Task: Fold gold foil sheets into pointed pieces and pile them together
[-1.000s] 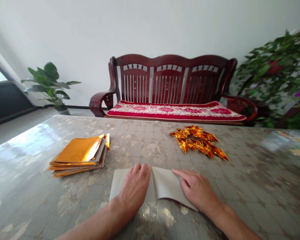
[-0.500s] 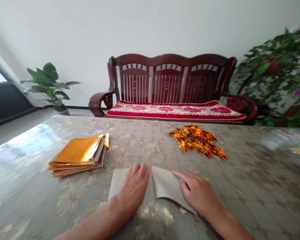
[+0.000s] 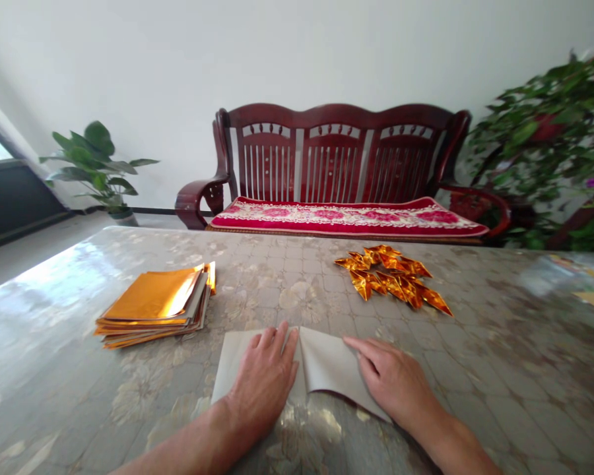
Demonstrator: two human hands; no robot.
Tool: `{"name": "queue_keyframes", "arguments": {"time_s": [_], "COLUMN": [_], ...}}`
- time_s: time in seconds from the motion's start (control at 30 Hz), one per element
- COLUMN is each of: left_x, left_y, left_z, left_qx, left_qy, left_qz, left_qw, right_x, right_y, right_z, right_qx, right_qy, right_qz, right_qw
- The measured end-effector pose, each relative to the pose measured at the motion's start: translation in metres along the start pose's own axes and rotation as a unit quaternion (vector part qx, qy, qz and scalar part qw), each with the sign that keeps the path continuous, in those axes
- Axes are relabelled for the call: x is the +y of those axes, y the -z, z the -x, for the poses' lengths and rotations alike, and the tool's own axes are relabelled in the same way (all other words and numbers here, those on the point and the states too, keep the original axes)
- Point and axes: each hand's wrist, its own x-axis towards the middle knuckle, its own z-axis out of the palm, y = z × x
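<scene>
A sheet of paper (image 3: 327, 367), pale grey side up, lies on the table in front of me with a crease down its middle. Its right half bows up off the table. My left hand (image 3: 264, 379) rests on the left half, fingers stretched out and lying beside the crease. At the sheet's right edge, my right hand (image 3: 393, 376) pinches the paper, its index finger extended along the top. The thumb is mostly hidden.
A stack of gold foil paper (image 3: 151, 297) sits on the left of the patterned table (image 3: 277, 264). Several folded gold foil pieces (image 3: 391, 277) lie beyond my right hand. Clear plastic packaging (image 3: 564, 274) is at the far right. Behind stands a wooden bench (image 3: 331, 165).
My left hand's fingers have spread and shifted slightly on the paper. The right hand holds nearly the same place at the right edge.
</scene>
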Motion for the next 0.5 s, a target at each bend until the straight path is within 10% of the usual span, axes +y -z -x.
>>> {"name": "queue_keyframes", "arguments": {"time_s": [0.5], "left_x": [-0.006], "left_y": [-0.003], "left_z": [-0.006], "left_qx": [-0.003], "left_qy": [0.026], "left_qz": [0.017], "left_qw": [1.0], "right_x": [0.0], "right_y": [0.009], "right_z": [0.006], "right_qx": [0.001], "right_qy": [-0.048], "right_qz": [-0.063], "right_qw": [0.997]}}
